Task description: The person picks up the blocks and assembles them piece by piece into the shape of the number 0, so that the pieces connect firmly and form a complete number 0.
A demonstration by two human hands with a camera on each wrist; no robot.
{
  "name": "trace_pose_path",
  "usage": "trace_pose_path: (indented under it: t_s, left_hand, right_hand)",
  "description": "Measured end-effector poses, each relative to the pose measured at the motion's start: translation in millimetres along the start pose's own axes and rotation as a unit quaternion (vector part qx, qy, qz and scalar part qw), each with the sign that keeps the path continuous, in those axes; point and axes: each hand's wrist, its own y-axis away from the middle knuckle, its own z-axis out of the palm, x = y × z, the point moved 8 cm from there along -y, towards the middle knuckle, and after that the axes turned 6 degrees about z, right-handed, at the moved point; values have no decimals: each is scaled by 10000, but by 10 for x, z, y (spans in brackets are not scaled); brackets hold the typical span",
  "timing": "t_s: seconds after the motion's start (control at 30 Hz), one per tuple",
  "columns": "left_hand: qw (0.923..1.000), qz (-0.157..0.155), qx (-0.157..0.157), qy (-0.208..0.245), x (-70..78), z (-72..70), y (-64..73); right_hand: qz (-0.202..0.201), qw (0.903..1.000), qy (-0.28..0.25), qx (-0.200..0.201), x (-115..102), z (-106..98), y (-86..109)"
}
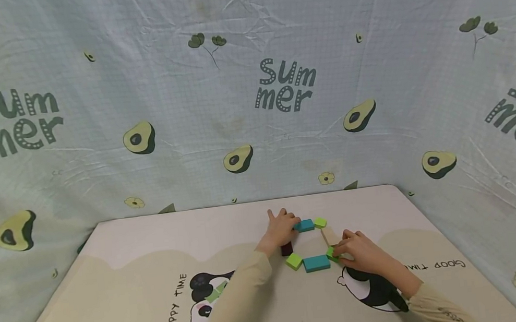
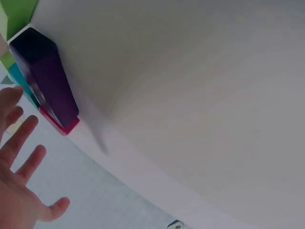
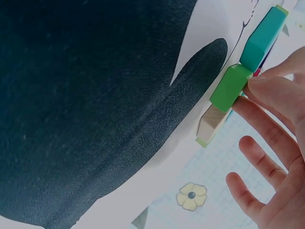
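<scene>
A ring of coloured blocks lies on the table. My left hand (image 1: pixel 281 228) is at its far left, fingers spread, fingertips at the far teal block (image 1: pixel 305 225). In the left wrist view a dark purple block (image 2: pixel 50 81) and a red block (image 2: pixel 66 126) lie beside that hand; the hand hides the red one in the head view. My right hand (image 1: pixel 362 250) pinches the near-right green block (image 3: pixel 231 88) at its edge with the fingertips, its other fingers spread. That block sits between the near teal block (image 1: pixel 317 263) and a plain wooden block (image 1: pixel 329 236).
Another green block (image 1: pixel 294 261) is at the ring's near left, and one more green block (image 1: pixel 320 222) at its far right. The table cover (image 1: pixel 135 300) has printed pandas and lettering. A patterned curtain (image 1: pixel 177 106) hangs behind the table's far edge and along its sides.
</scene>
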Motion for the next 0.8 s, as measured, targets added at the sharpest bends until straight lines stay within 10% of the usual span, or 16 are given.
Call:
trace_pose_path:
  t_s: [0.23, 0.47, 0.8]
  left_hand:
    - [9961, 760, -294, -335, 65, -1, 170]
    - [9923, 817, -847, -376, 59, 83, 245]
    - [9929, 838, -776, -346, 61, 93, 267]
  right_hand:
    - [165, 9995, -50, -254, 26, 32, -14]
    - [148, 9996, -51, -245, 23, 20, -16]
    - [186, 9995, -81, -250, 42, 35, -9]
